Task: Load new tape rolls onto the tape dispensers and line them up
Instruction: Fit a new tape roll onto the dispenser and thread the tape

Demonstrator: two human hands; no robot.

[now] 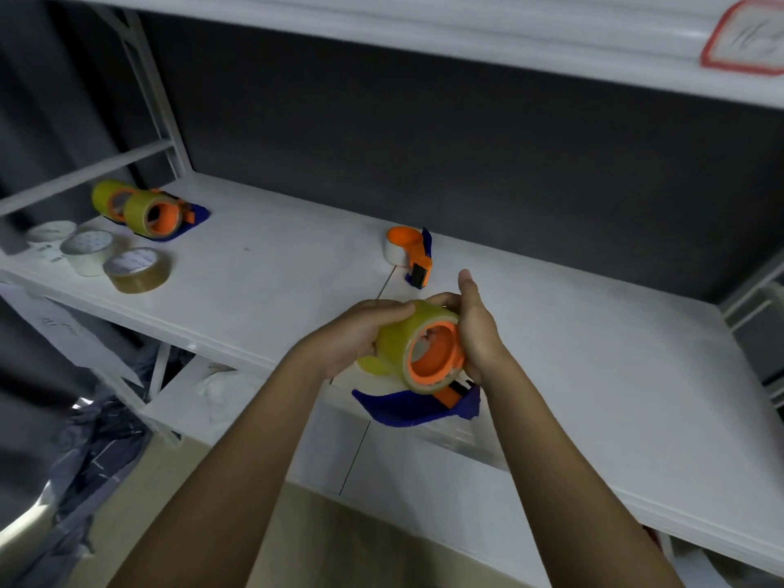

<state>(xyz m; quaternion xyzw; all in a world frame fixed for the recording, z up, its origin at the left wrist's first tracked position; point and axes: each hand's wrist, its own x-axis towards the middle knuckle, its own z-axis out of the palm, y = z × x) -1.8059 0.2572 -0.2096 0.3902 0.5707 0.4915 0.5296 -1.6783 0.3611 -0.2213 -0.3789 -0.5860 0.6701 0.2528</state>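
Both hands, left hand (356, 333) and right hand (475, 328), grip the yellowish tape roll (407, 341) seated on the blue-and-orange dispenser (424, 407) above the shelf (594, 375) front edge. Loading looks finished; next, line it beside the loaded dispensers (148, 210) far left.

My head camera gives a dim, low-contrast picture with a cool grey cast. The flat white shelf board (572, 375) is the brightest surface and reflects soft, even light; I see no hard glare on it. The dark grey backdrop curtain (424, 133) absorbs light and shows no detail. Shadows are faint and diffuse. A bright patch appears on the crumpled plastic sheeting (51, 502) at lower left. Wide-angle distortion bends the upper white shelf edge (466, 44) and splays the frame corners. The red-bordered white label (746, 36) at upper right is smeared and unreadable. Fine detail is soft throughout, with slight motion blur at the edges.
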